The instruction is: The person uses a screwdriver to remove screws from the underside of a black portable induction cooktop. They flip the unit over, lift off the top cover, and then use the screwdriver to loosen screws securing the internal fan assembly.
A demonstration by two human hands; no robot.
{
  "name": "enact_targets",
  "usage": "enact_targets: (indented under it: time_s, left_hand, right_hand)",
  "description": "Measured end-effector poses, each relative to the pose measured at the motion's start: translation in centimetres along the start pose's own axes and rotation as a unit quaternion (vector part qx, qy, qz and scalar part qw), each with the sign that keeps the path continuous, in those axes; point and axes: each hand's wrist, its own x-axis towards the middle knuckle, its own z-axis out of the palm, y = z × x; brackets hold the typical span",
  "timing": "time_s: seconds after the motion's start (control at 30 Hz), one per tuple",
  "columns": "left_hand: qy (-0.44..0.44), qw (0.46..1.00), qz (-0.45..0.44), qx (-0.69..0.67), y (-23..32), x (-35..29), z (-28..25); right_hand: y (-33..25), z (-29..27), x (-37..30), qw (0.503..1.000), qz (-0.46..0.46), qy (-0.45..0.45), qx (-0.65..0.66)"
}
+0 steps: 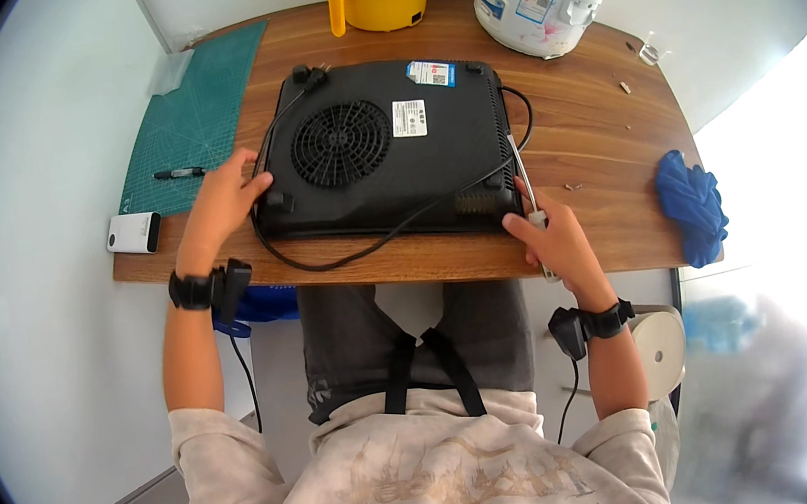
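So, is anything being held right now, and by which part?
A screwdriver, by its handle, in the right hand. The left hand touches the left edge of the upturned induction cooker; whether it grips cannot be told.

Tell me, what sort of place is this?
Probably a small workspace for handling household appliances: a flat black appliance lies vented side up on a wooden table, the right hand holds what looks like a screwdriver, and a green cutting mat lies nearby.

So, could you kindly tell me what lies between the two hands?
In the head view, the black appliance lies between the left hand and the right hand, with its cord running across it.
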Motion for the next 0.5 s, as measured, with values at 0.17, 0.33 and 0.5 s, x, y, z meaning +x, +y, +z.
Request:
enact_targets:
  time_s: [0.17, 0.33, 0.5]
  left_hand:
    - [0.034, 0.995, 0.049, 0.074, 0.4, -5.0, 0.5]
    - [-0.025, 0.998, 0.044, 0.021, 2.0, -8.8, 1.2]
    - [-0.026, 0.994, 0.093, 0.059, 2.3, -9.2, 2.8]
  right_hand:
    - [0.9, -0.4, 1.2, 0.979, -0.100, 0.042, -0.170]
    - [0.1, -0.8, 5.2, 0.931, -0.213, 0.113, -0.273]
    - [-2.2, -1.2, 11.5, 0.917, -0.208, 0.112, -0.323]
